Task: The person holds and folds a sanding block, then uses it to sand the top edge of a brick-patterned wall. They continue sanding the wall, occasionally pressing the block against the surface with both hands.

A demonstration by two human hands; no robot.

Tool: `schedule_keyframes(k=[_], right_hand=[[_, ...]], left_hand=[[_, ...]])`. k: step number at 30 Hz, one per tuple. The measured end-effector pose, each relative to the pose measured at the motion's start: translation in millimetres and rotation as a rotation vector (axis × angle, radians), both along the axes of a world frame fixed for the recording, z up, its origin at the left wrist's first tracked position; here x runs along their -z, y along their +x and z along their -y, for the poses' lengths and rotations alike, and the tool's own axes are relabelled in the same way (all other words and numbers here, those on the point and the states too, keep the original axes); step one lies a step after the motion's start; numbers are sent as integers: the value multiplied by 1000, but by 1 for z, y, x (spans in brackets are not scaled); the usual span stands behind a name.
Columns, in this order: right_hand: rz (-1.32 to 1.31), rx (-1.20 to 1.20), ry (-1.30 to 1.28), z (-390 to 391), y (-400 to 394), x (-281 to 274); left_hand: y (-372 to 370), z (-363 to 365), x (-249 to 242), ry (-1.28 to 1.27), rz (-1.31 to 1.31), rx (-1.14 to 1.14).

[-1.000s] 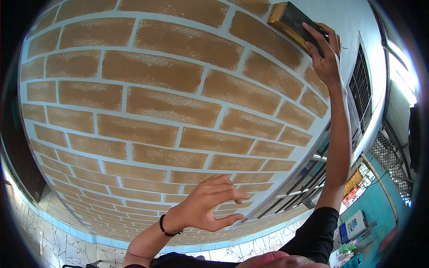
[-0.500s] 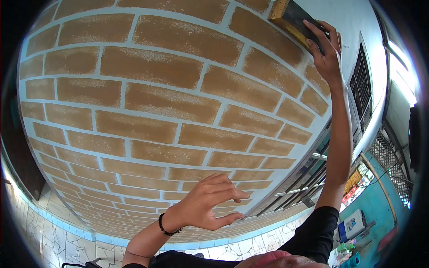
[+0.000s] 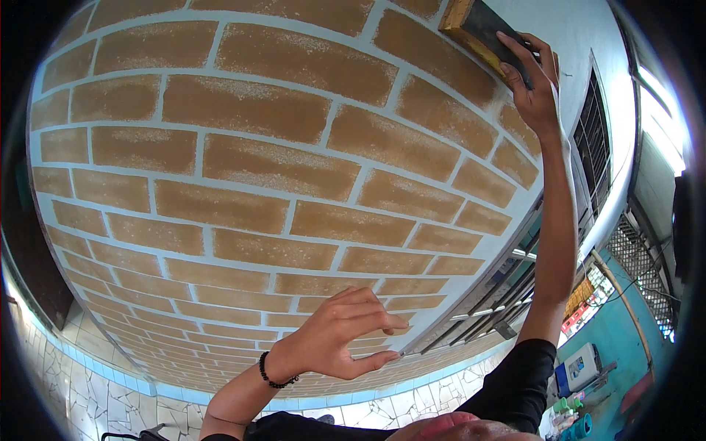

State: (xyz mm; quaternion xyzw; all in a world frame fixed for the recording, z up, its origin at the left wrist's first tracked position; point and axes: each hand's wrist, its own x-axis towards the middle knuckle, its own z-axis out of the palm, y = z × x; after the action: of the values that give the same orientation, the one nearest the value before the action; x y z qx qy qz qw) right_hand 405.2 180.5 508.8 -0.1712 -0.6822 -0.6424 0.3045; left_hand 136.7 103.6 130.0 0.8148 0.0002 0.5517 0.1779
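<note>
A wall (image 3: 316, 154) with a brown brick pattern and pale blue-white lines fills most of the view. High at the upper right, my right hand (image 3: 535, 88) grips a dark rectangular block (image 3: 482, 33) with a yellowish-brown, worn edge. The block lies against the wall by the topmost right bricks, and its face toward the wall is hidden. Lower down, my left hand (image 3: 342, 334) hangs in front of the bricks, thumb and fingers apart and curved, with nothing visible between them. A black beaded bracelet (image 3: 271, 371) circles that wrist.
Barred window openings (image 3: 489, 301) run along the wall's right side. A dark doorway (image 3: 29, 242) stands at the far left. Below is a cracked-stone tiled floor (image 3: 103, 397). At the lower right, a white and blue box (image 3: 579, 367) and bottles sit by a teal wall (image 3: 614, 345).
Almost nothing differs. The view has shifted very slightly; both hands and the block keep their places.
</note>
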Motion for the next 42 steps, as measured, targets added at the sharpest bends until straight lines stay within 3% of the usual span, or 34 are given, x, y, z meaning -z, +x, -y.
schedule_keyframes(k=[36, 42], right_hand=[[-25, -13, -21, -3, 3, 2], [19, -3, 6, -3, 7, -2]], left_hand=[[-1, 0, 3, 8, -26, -32], [-15, -8, -13, 106, -135, -116]])
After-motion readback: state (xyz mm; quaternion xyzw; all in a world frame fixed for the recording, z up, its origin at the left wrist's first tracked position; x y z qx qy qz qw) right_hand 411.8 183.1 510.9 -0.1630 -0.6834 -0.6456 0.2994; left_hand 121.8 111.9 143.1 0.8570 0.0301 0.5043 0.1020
